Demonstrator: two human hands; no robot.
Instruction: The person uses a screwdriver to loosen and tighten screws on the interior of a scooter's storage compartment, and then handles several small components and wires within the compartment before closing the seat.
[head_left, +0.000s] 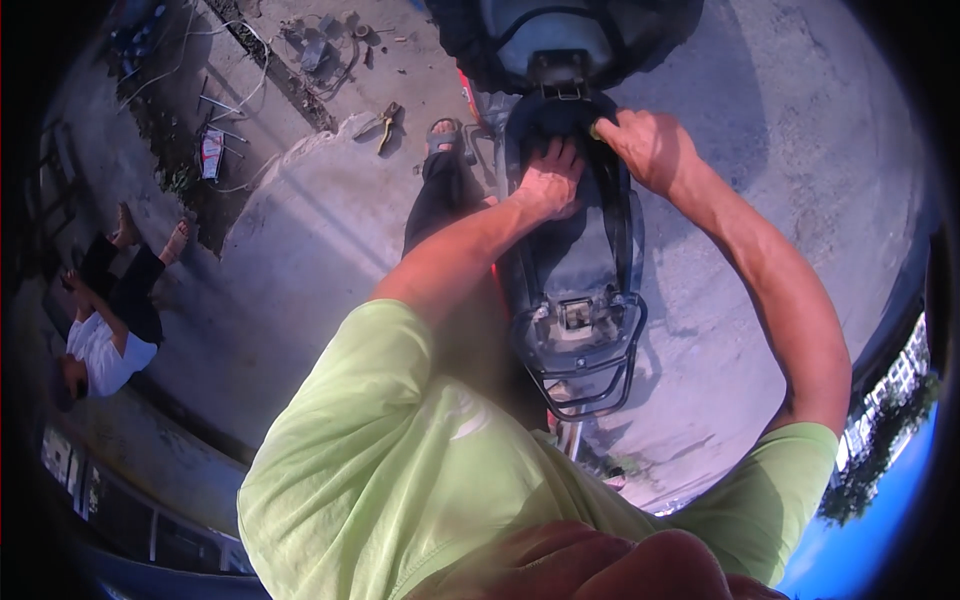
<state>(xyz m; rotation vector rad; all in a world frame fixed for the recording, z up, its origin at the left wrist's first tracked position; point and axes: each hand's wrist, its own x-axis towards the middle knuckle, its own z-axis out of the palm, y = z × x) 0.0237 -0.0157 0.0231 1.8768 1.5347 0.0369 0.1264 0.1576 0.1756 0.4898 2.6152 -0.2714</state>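
Below me stands a motorbike (pixel 592 268) whose seat area lies bare, with dark frame parts exposed. My left hand (pixel 553 180) reaches over the left side of the dark opening behind the fuel tank area. Its fingers are bent and slightly apart, against the dark parts, and I see nothing held in them. At the opening's upper right edge, my right hand (pixel 650 145) is closed. A small yellow end (pixel 601 129) sticks out of its fist beside the frame; the rest is hidden by the fingers.
Yellow-handled pliers (pixel 389 127) lie on the concrete, upper left, near my sandaled foot (pixel 443 137). Beyond are scattered metal parts (pixel 315 55), a white cable (pixel 262 60) and a red-and-white package (pixel 211 153). A person (pixel 112 325) sits at the far left. A black rear rack (pixel 590 375) ends the motorbike.
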